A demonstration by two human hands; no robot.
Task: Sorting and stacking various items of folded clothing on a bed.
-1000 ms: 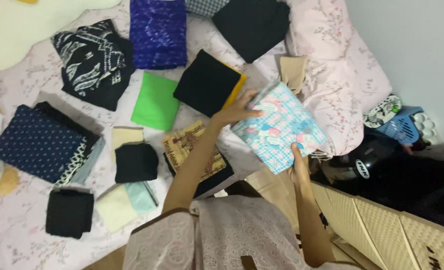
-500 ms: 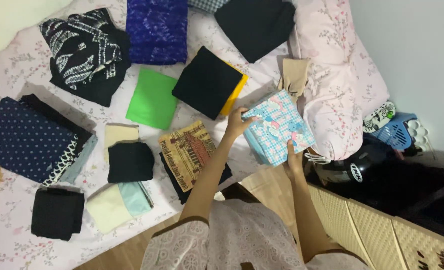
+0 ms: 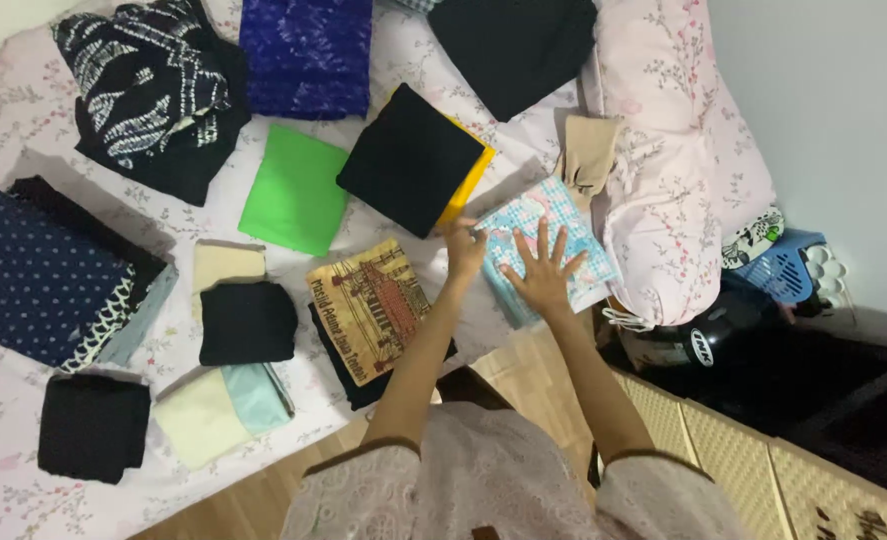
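A folded light-blue checked cloth with pink patches [image 3: 523, 225] lies on the flowered bedsheet [image 3: 23, 120] near the pink pillow [image 3: 673, 170]. My right hand [image 3: 543, 270] presses flat on top of it with fingers spread. My left hand [image 3: 460, 248] grips the cloth's left edge. Just left of my left arm sits a folded tan printed cloth [image 3: 368, 305] on a black one.
Folded piles cover the bed: black on yellow [image 3: 413, 160], green [image 3: 293, 190], purple [image 3: 308, 50], black-and-white patterned [image 3: 148, 90], navy dotted [image 3: 33, 270], small black [image 3: 246, 322], cream and mint [image 3: 223, 410]. A beige cloth [image 3: 588, 155] lies by the pillow. A blue basket [image 3: 783, 265] and dark helmet [image 3: 703, 340] sit at the right.
The checked cloth was held up and open in both hands; it is now folded smaller and laid on the bed, with my right hand flat on it.
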